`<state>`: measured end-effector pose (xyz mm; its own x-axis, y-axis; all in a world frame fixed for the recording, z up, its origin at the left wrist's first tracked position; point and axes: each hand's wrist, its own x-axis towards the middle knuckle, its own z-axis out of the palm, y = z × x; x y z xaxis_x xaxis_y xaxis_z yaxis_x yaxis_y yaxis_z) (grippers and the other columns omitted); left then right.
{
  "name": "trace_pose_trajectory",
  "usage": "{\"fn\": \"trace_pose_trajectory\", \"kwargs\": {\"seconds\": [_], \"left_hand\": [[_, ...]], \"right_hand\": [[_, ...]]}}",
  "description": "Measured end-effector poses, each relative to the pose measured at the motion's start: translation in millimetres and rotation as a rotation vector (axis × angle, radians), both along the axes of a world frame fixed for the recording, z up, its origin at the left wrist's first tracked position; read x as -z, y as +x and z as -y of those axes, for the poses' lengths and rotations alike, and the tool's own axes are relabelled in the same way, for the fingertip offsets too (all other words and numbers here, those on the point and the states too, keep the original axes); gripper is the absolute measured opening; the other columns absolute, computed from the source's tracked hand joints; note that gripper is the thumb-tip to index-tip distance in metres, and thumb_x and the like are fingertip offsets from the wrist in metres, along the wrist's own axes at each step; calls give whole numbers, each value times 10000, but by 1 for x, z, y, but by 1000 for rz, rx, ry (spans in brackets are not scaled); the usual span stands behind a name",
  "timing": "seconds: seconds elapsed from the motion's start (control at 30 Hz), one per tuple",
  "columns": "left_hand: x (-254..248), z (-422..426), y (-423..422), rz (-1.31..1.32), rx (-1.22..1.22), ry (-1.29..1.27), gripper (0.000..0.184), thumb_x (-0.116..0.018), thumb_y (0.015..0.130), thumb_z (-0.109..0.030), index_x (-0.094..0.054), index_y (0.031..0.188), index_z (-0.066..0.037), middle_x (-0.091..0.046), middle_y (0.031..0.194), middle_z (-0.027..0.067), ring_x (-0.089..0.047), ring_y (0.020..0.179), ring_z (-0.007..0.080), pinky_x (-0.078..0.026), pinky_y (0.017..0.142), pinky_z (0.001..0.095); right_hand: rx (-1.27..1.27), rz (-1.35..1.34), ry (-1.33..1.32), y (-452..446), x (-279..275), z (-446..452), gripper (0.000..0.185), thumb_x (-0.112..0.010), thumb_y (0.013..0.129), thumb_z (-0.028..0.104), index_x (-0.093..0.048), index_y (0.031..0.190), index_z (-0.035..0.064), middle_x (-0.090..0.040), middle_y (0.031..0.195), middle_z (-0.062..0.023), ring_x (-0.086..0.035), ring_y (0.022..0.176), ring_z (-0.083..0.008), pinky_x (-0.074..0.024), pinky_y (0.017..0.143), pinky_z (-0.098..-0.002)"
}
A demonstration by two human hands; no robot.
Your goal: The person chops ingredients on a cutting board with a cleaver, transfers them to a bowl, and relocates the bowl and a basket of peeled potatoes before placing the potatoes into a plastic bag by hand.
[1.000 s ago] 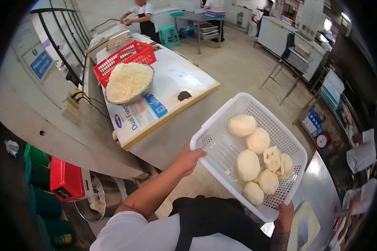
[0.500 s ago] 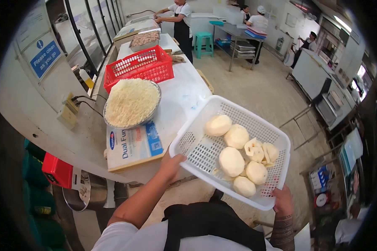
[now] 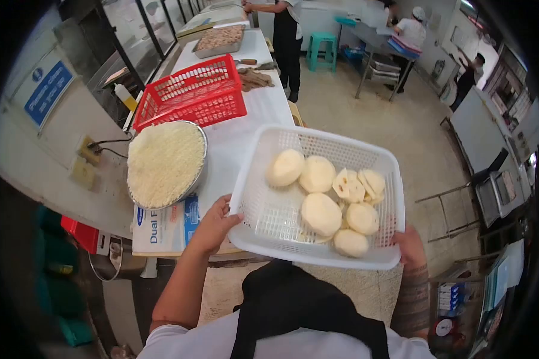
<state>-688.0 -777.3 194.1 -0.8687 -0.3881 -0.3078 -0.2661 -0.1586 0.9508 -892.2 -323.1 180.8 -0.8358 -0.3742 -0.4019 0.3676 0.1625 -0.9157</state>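
Note:
A white perforated plastic basket (image 3: 251, 239) is held up between my two hands, in front of my apron. My left hand (image 3: 214, 224) grips its left rim, and my right hand (image 3: 409, 245) grips the lower right corner. Several peeled, pale round vegetables (image 3: 321, 213) lie in the basket, with cut slices (image 3: 371, 184) at the right. Left of the basket, a metal bowl heaped with white grated food (image 3: 165, 163) stands on the worktop (image 3: 254, 119). Behind the bowl is a red plastic basket (image 3: 191, 93).
A tray of chopped food (image 3: 220, 40), a brown cloth (image 3: 255, 79) and a knife lie farther back on the worktop. A person in a black apron (image 3: 287, 48) stands beside it. A green stool (image 3: 322, 51) and a metal table (image 3: 371, 36) are behind.
The view has turned and moved closer to the worktop. The white basket has come nearer to level and beside the bowl, still held in both hands.

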Motion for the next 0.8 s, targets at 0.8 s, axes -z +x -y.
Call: {"fn": "trace_pose_trajectory", "kwargs": {"seconds": [0.8], "left_hand": [[5,-169,-33,-14,-816,-165,823,-471,698,110,-375,1510,18,-564,1383,175,-576,1284,298,-451,1101,389]], "right_hand": [[-804,-39,-82,-286,9,128,530,-544,808,-53,-617,1333,-50,-730,1140,-107,-699,907,-161,-580,800,-305]]}}
